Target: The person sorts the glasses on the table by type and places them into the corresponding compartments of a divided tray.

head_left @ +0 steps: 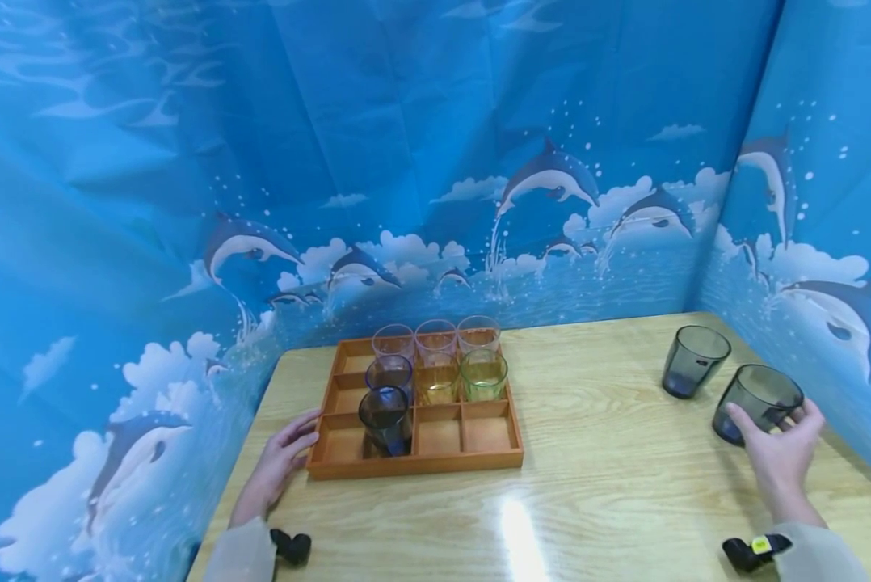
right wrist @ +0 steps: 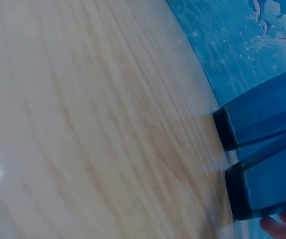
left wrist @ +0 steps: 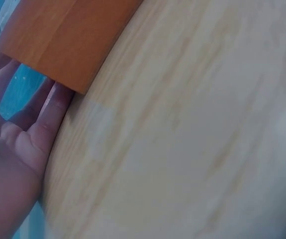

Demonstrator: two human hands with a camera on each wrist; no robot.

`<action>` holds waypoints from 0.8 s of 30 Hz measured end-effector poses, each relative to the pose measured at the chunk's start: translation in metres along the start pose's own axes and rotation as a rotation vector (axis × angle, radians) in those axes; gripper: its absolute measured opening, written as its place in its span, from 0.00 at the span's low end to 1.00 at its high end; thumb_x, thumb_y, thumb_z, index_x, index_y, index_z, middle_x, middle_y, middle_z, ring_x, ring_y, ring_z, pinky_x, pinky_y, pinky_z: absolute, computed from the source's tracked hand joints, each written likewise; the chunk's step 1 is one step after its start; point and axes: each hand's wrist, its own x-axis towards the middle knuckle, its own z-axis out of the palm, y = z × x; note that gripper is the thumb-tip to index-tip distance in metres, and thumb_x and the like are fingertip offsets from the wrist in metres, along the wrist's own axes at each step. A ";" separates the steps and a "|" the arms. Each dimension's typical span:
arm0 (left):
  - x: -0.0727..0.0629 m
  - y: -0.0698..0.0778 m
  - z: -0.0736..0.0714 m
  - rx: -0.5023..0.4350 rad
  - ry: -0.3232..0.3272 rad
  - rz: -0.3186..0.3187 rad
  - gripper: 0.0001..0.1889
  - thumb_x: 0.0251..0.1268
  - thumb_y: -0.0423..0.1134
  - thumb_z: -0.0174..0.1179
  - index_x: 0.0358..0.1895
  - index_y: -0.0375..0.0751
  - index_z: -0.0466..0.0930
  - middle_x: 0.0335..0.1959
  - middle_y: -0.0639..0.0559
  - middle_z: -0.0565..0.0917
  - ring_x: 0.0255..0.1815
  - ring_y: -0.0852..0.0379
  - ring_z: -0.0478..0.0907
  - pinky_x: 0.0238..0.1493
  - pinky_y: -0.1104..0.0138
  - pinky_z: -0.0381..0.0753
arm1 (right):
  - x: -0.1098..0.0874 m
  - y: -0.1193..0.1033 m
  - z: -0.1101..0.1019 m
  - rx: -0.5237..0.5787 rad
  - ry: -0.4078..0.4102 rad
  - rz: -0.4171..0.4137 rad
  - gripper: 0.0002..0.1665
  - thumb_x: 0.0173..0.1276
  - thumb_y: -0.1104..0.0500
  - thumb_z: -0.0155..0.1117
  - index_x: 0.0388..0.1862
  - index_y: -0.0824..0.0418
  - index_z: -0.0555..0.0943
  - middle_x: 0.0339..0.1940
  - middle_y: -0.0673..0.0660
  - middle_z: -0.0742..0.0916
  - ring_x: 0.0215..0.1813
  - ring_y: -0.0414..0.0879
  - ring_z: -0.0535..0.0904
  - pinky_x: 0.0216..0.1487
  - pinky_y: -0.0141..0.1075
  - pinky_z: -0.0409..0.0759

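A wooden compartment tray [head_left: 334, 469] sits at the table's left. It holds three clear glasses [head_left: 435, 335] in the back row, then a blue [head_left: 389, 372], a yellow [head_left: 438, 380] and a green glass [head_left: 483, 373], and a dark grey glass [head_left: 385, 416] in front. My left hand [head_left: 284, 457] lies flat, its fingers [left wrist: 50, 112] touching the tray's front left corner [left wrist: 68, 45]. At the right, my right hand [head_left: 776, 443] grips a dark grey glass [head_left: 759, 396] [right wrist: 274, 186] standing on the table. A second dark grey glass [head_left: 693, 360] [right wrist: 262, 117] stands just behind it.
The light wooden table [head_left: 610, 485] is enclosed by blue dolphin-print curtains [head_left: 435, 162] at the back and both sides. The tray's left column and two front right compartments [head_left: 464, 435] hold nothing. A glare spot [head_left: 515, 533] lies near the front edge.
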 end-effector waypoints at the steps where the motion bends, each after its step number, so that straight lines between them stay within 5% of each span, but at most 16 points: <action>1: 0.000 0.000 0.000 0.001 -0.002 0.000 0.32 0.61 0.49 0.59 0.68 0.48 0.63 0.69 0.48 0.60 0.67 0.48 0.57 0.62 0.44 0.57 | 0.002 0.001 -0.001 -0.011 -0.009 -0.005 0.56 0.54 0.53 0.72 0.72 0.44 0.45 0.69 0.54 0.59 0.64 0.47 0.61 0.63 0.39 0.63; 9: 0.000 -0.001 0.000 -0.011 0.002 -0.001 0.31 0.62 0.48 0.59 0.68 0.47 0.63 0.68 0.48 0.61 0.66 0.49 0.58 0.62 0.47 0.60 | 0.013 0.004 -0.007 -0.109 -0.125 -0.071 0.58 0.55 0.51 0.71 0.73 0.46 0.42 0.52 0.38 0.63 0.51 0.40 0.64 0.61 0.35 0.64; 11: 0.001 -0.001 0.000 -0.008 0.008 -0.001 0.31 0.62 0.48 0.59 0.68 0.47 0.64 0.68 0.48 0.61 0.65 0.49 0.59 0.61 0.48 0.61 | 0.016 0.004 -0.008 -0.119 -0.136 -0.071 0.58 0.54 0.50 0.72 0.73 0.45 0.42 0.53 0.39 0.63 0.48 0.37 0.64 0.60 0.34 0.65; 18: 0.000 -0.001 0.000 0.008 -0.001 0.019 0.31 0.64 0.45 0.57 0.69 0.44 0.61 0.67 0.44 0.62 0.63 0.48 0.61 0.57 0.54 0.66 | 0.011 0.000 -0.009 -0.148 -0.142 -0.031 0.60 0.53 0.46 0.72 0.73 0.41 0.41 0.66 0.58 0.60 0.60 0.60 0.58 0.62 0.48 0.61; 24: 0.001 -0.001 -0.001 0.014 0.000 0.013 0.31 0.63 0.47 0.58 0.69 0.46 0.62 0.67 0.45 0.62 0.62 0.49 0.62 0.57 0.55 0.67 | -0.002 -0.002 -0.005 -0.158 -0.159 -0.072 0.60 0.52 0.46 0.72 0.73 0.43 0.42 0.52 0.38 0.66 0.57 0.57 0.61 0.59 0.47 0.63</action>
